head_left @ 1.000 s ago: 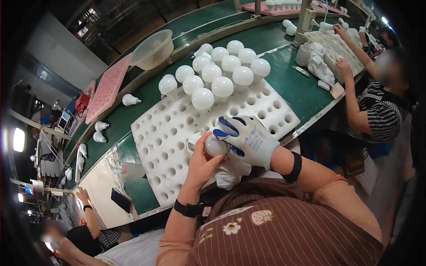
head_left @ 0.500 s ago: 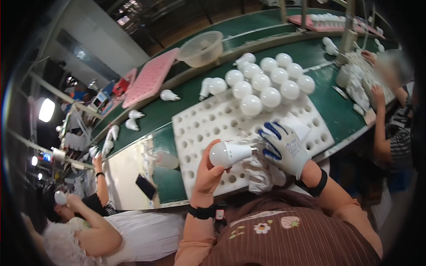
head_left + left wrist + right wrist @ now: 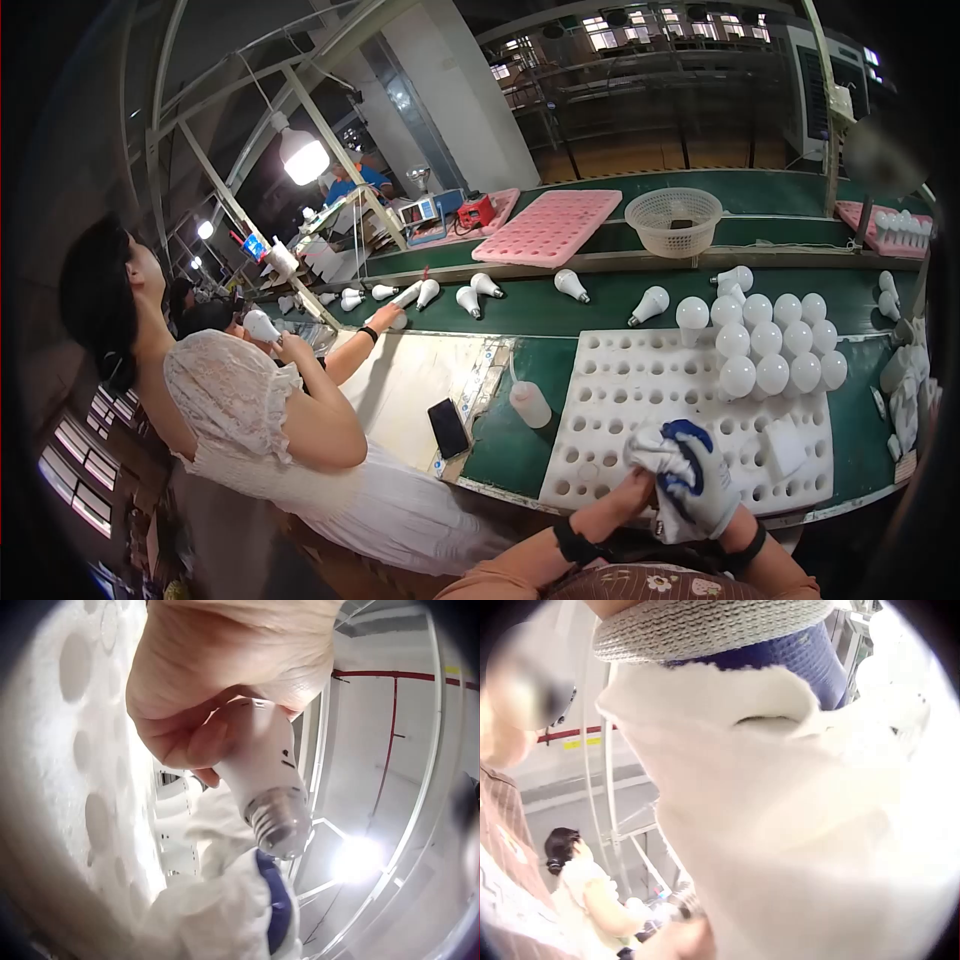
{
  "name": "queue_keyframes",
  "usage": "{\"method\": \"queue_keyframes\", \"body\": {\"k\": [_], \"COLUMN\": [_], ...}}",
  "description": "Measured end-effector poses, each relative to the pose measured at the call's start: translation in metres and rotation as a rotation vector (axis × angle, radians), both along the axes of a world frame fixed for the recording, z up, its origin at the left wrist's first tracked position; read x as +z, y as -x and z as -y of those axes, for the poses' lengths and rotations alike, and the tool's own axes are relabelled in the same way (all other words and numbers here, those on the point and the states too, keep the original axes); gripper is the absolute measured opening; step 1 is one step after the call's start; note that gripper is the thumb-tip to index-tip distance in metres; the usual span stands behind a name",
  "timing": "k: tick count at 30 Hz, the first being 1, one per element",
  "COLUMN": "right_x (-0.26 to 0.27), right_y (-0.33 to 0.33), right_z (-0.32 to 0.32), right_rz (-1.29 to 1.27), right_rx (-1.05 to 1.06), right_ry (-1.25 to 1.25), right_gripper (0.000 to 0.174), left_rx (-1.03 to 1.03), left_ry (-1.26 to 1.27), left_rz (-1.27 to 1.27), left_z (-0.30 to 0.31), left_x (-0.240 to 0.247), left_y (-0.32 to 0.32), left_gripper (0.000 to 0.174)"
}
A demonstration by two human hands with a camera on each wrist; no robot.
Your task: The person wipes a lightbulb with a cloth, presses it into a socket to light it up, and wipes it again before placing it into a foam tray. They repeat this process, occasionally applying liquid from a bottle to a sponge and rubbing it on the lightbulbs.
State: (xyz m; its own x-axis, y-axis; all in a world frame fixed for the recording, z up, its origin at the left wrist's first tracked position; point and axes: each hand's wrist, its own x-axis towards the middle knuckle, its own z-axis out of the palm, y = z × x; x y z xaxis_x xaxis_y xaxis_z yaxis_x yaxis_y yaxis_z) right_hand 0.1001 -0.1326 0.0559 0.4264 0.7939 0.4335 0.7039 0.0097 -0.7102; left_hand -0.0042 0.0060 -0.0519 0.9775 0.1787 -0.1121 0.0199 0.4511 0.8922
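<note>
My bare left hand (image 3: 628, 498) grips a white LED bulb (image 3: 259, 754) by its body, its metal screw base bare in the left wrist view. In the head view the bulb is hidden behind hands and cloth. My right hand (image 3: 708, 485), in a white glove with blue coating, holds a crumpled white cloth (image 3: 780, 802) right beside the left hand. Both hands are over the near edge of a white foam tray (image 3: 625, 388) with rows of holes. Several white bulbs (image 3: 771, 340) stand grouped at the tray's far right.
Loose bulbs (image 3: 572, 286) lie along the green belt behind the tray. A squeeze bottle (image 3: 529, 403) and a phone (image 3: 449, 428) are to the left. Beyond are a pink tray (image 3: 550, 228) and a white basket (image 3: 674, 222). A person in white (image 3: 240, 400) sits at left. A white block (image 3: 786, 447) rests on the foam.
The head view has swung left. Half a second ago the bulb showed in my left hand, apart from the glove; now both hands are together with the cloth bunched between them.
</note>
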Motion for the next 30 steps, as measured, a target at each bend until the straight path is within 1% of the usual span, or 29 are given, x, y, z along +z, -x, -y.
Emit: {"method": "queue_keyframes", "body": {"k": [1, 2, 3, 5, 7, 9, 11, 13, 15, 17, 18, 19, 21, 22, 23, 25, 26, 27, 29, 30], "right_x": [-0.010, -0.015, -0.015, -0.030, -0.024, -0.013, -0.035, -0.050, -0.053, -0.040, -0.038, -0.033, -0.025, -0.025, -0.022, -0.020, -0.011, -0.023, -0.034, -0.038], "right_y": [0.003, -0.002, -0.008, -0.020, -0.030, -0.035, -0.051, -0.050, -0.056, -0.056, -0.054, -0.050, -0.042, -0.040, -0.028, -0.022, -0.011, -0.008, -0.013, -0.015], "right_z": [-0.007, -0.009, -0.011, -0.014, -0.020, -0.022, -0.028, -0.026, -0.020, -0.010, -0.008, -0.002, 0.010, 0.013, 0.014, 0.012, 0.022, 0.021, 0.022, 0.021], "right_rz": [-0.069, -0.085, 0.008, -0.162, -0.172, -0.439, -0.464, -0.545, -0.445, 0.010, -0.049, -0.055, 0.065, -0.052, -0.414, -0.234, -1.024, -1.038, -0.853, -0.632], "right_rx": [-0.019, -0.041, -0.016, -0.033, 0.008, 0.037, 0.014, -0.134, -0.230, -0.307, -0.299, -0.302, -0.307, -0.188, 0.023, 0.078, 0.180, 0.208, 0.137, 0.114], "right_ry": [-0.052, -0.033, -0.028, -0.123, -0.032, 0.009, -0.093, -0.008, -0.059, 0.177, 0.179, 0.183, 0.103, 0.034, -0.104, -0.030, 0.124, 0.041, 0.111, 0.072], "right_gripper": [0.046, 0.045, 0.041, 0.037, 0.036, 0.038, 0.040, 0.047, 0.053, 0.055, 0.055, 0.055, 0.056, 0.054, 0.051, 0.051, 0.052, 0.053, 0.060, 0.059], "left_rx": [0.061, -0.066, -0.085, 0.102, 0.040, 0.012, -0.003, -0.029, -0.074, 0.061, 0.078, 0.075, 0.262, 0.191, 0.188, 0.222, 0.183, 0.179, 0.094, 0.057], "left_ry": [-0.003, 0.189, 0.236, 0.206, 0.276, 0.327, 0.307, 0.328, 0.255, 0.129, 0.165, 0.168, 0.051, 0.138, 0.146, 0.130, 0.083, 0.086, -0.055, -0.132], "left_rz": [-0.051, -0.105, 0.056, 0.172, 0.160, 0.093, 0.020, 0.128, 0.256, 0.188, 0.164, 0.158, 0.204, 0.256, 0.253, 0.255, 0.213, 0.206, 0.105, 0.086], "left_z": [0.017, 0.004, 0.005, 0.021, 0.012, 0.012, 0.009, -0.005, -0.022, -0.020, -0.021, -0.019, -0.014, -0.017, -0.016, -0.013, -0.012, -0.013, -0.018, -0.021], "left_x": [0.002, 0.008, -0.016, -0.010, -0.025, 0.010, 0.006, 0.036, 0.045, 0.066, 0.067, 0.069, 0.073, 0.070, 0.066, 0.062, 0.063, 0.063, 0.063, 0.065], "left_y": [-0.009, -0.013, -0.016, -0.019, -0.023, -0.018, -0.003, 0.005, 0.003, 0.005, 0.007, 0.006, -0.001, -0.001, -0.002, -0.005, -0.005, -0.005, -0.004, -0.003], "left_gripper": [0.054, 0.057, 0.058, 0.058, 0.058, 0.056, 0.058, 0.064, 0.075, 0.089, 0.098, 0.098, 0.097, 0.094, 0.094, 0.090, 0.087, 0.087, 0.081, 0.070]}}
